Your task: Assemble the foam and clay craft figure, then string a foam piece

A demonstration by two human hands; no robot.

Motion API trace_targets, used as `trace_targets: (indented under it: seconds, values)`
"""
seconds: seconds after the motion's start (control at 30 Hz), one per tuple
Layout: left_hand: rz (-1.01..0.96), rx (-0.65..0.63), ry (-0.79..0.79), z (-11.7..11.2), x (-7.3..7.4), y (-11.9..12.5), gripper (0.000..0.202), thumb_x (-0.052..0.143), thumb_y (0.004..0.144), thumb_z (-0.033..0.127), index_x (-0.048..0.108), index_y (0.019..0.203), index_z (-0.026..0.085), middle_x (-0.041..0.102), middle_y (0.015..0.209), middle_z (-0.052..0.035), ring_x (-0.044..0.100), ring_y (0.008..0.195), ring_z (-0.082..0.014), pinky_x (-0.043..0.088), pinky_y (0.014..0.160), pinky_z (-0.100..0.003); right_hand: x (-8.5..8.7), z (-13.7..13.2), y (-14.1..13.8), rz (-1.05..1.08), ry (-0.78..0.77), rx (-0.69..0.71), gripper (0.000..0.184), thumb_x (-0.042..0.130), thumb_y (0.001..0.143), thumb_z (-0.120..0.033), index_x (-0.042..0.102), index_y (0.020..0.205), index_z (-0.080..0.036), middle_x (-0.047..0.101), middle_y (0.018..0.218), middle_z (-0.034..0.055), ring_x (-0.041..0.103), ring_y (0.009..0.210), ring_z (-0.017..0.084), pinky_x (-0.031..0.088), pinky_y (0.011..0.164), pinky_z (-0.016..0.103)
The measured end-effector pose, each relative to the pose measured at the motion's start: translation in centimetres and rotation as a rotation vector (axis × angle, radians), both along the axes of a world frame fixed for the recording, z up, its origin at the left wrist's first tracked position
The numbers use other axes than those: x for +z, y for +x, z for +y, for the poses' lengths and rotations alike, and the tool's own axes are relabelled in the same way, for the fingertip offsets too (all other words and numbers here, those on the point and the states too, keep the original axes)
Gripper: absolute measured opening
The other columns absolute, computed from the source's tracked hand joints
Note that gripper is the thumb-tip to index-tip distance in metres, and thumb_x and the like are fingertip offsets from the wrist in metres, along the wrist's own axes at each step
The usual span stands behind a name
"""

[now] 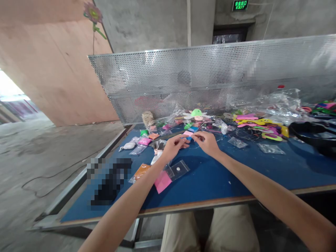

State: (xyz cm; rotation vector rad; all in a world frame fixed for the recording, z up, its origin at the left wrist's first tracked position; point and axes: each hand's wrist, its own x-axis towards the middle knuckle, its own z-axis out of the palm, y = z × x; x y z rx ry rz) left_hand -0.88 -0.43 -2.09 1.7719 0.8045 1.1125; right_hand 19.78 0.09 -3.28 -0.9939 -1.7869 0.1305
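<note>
My left hand (174, 146) and my right hand (207, 142) are close together over the blue table, fingertips pinched. What lies between the fingers is too small to make out. A small pink piece (188, 133) shows just beyond the fingertips, with blue packets (193, 129) around it. Under my left forearm sit a pink sheet (163, 182), an orange packet (142, 171) and a clear zip bag (183, 170) with a white dot. Past my hands stands a small figure with a green cap (196, 113).
A perforated metal panel (162, 75) borders the table's back. Colourful foam pieces (258, 122) and clear plastic wrap (278, 101) are heaped at the back right, near a black strap (309, 134). At the left are a white case (129, 145) and a dark pixelated object (111, 183).
</note>
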Motion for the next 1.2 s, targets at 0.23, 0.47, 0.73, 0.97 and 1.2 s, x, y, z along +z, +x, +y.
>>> trace_targets:
  seconds: [0.23, 0.47, 0.73, 0.97, 1.2]
  values:
    - [0.030, 0.005, 0.052, -0.3, 0.3, 0.0, 0.032, 0.062, 0.089, 0.043, 0.063, 0.099, 0.013, 0.072, 0.093, -0.0088, 0.068, 0.073, -0.0142, 0.056, 0.071, -0.027, -0.3, 0.1, -0.6, 0.253, -0.126, 0.117, 0.026, 0.065, 0.085, -0.047, 0.073, 0.086, -0.022, 0.069, 0.077, 0.0037, 0.058, 0.071, 0.019, 0.045, 0.070, 0.033]
    - [0.048, -0.027, 0.034, -0.8, 0.5, 0.3, 0.036, 0.060, 0.088, 0.049, 0.063, 0.103, 0.017, 0.063, 0.082, -0.0019, 0.061, 0.060, -0.0100, 0.058, 0.062, -0.026, -1.2, 0.9, -1.2, 0.709, -0.338, 0.249, 0.032, 0.070, 0.078, -0.051, 0.067, 0.084, -0.020, 0.063, 0.074, 0.0007, 0.054, 0.066, 0.014, 0.044, 0.064, 0.028]
    - [-0.016, -0.067, 0.045, -0.7, 0.3, 0.4, 0.033, 0.062, 0.089, 0.044, 0.063, 0.099, 0.013, 0.068, 0.091, -0.0077, 0.068, 0.082, -0.0173, 0.058, 0.080, -0.033, -0.6, -0.2, -1.7, 0.544, -0.269, 0.242, 0.029, 0.067, 0.081, -0.050, 0.070, 0.085, -0.021, 0.060, 0.074, 0.0010, 0.051, 0.069, 0.016, 0.041, 0.065, 0.028]
    - [0.055, -0.054, 0.127, -1.1, 0.9, 0.4, 0.031, 0.061, 0.090, 0.044, 0.066, 0.095, 0.013, 0.070, 0.097, -0.0102, 0.068, 0.086, -0.0181, 0.055, 0.082, -0.031, -1.3, 0.4, -1.7, 0.536, -0.230, 0.281, 0.029, 0.052, 0.092, -0.050, 0.061, 0.090, -0.022, 0.047, 0.069, -0.0015, 0.043, 0.063, 0.014, 0.037, 0.058, 0.026]
    - [0.061, -0.062, 0.155, -1.1, 0.7, 0.5, 0.028, 0.061, 0.090, 0.041, 0.067, 0.090, 0.014, 0.069, 0.092, -0.0076, 0.066, 0.079, -0.0153, 0.054, 0.077, -0.029, -0.7, -0.1, -1.5, 0.397, -0.219, 0.371, 0.027, 0.049, 0.094, -0.047, 0.051, 0.084, -0.022, 0.049, 0.077, 0.0001, 0.047, 0.071, 0.015, 0.042, 0.067, 0.027]
